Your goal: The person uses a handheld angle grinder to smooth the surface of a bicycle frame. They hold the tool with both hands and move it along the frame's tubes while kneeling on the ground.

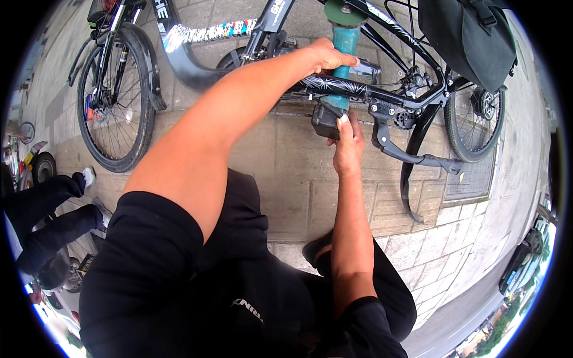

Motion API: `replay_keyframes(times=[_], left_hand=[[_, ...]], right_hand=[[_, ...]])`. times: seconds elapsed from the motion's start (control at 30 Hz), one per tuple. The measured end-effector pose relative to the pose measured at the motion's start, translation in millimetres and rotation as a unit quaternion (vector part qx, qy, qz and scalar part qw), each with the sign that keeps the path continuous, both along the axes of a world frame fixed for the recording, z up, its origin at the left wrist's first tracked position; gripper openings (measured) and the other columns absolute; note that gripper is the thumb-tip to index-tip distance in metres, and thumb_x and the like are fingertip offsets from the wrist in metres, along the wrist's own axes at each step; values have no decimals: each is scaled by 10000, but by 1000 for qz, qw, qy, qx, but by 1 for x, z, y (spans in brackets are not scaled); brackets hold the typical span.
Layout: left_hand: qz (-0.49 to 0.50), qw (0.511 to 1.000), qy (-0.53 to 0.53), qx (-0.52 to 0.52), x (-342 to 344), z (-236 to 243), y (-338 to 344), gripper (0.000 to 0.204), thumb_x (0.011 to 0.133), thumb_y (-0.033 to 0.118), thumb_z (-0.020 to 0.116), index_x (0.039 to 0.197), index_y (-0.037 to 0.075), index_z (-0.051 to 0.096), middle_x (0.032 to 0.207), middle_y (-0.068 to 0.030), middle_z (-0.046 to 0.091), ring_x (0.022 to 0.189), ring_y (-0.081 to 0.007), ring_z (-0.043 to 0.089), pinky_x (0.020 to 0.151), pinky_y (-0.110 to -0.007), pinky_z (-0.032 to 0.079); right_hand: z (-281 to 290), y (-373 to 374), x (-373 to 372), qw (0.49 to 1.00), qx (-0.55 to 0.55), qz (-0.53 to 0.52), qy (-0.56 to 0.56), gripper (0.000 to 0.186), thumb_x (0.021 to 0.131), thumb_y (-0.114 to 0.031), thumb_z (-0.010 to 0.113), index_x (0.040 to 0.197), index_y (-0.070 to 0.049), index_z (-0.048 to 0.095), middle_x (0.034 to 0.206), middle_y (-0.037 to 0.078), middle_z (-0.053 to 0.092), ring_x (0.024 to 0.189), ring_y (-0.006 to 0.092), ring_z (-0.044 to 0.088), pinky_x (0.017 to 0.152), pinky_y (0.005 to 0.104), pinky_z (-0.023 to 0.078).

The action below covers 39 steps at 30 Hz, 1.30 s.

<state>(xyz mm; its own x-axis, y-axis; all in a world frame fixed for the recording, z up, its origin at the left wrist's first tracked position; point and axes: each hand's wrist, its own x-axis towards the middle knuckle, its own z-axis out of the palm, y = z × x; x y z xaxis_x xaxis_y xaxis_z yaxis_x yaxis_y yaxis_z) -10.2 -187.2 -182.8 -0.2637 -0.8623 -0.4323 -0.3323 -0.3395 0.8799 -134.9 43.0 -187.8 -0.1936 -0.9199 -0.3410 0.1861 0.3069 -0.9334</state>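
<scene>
A black bicycle (pixel 197 53) stands on paving ahead of me. My left hand (pixel 329 55) reaches across and grips a teal power tool (pixel 346 39) held against the bike's rear frame tube (pixel 352 88). Below that tube, my right hand (pixel 347 138) holds the tool's black battery base (pixel 326 121), fingers wrapped round it. The tool's lower body is partly hidden behind the frame tube.
The front wheel (pixel 113 101) is at left, the rear wheel (pixel 474 119) at right, with a kickstand (pixel 418 156) down and a black bag (pixel 468 36) on the rack. Another person's dark-trousered legs (pixel 48 215) are at far left. Stone paving (pixel 286 179) lies beneath.
</scene>
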Motion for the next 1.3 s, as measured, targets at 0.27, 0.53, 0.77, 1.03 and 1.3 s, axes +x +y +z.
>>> replay_keyframes(times=[0.27,0.53,0.77,1.03,1.3], left_hand=[[25,1000,4,12,-4,4,2,566,751,429,987,1007,-40,802,952,-162,771,781,-234,724,709,-385,590],[12,1000,-19,0,-3,-1,-1,585,778,444,962,1057,-38,781,956,-146,759,739,-221,699,661,-393,576],[-19,996,-86,17,-5,20,4,580,753,508,962,1028,22,803,922,-112,756,691,-178,682,571,-339,531],[-5,997,-73,-1,-3,10,3,600,735,523,967,1036,30,802,919,-108,757,651,-165,668,534,-324,510],[4,999,-46,2,-2,-1,-1,605,751,486,968,1069,3,790,935,-126,762,689,-179,695,558,-340,537]], right_hand=[[2,-9,-7,998,-12,17,-58,833,976,-454,723,1622,6,466,1130,24,670,827,79,576,626,253,466],[-2,-6,-4,1000,-11,6,-26,770,1015,-436,665,1608,16,472,1166,46,688,870,123,633,641,295,490],[-3,-4,-8,999,-32,13,-25,753,1030,-412,648,1611,26,457,1145,44,678,869,120,622,639,295,488],[-1,-2,-6,999,-31,20,-28,783,1021,-407,668,1624,33,431,1138,49,677,869,125,627,640,299,492],[2,-5,-5,998,-25,16,-48,743,1012,-398,714,1594,10,498,1207,32,681,823,78,583,617,251,468]])
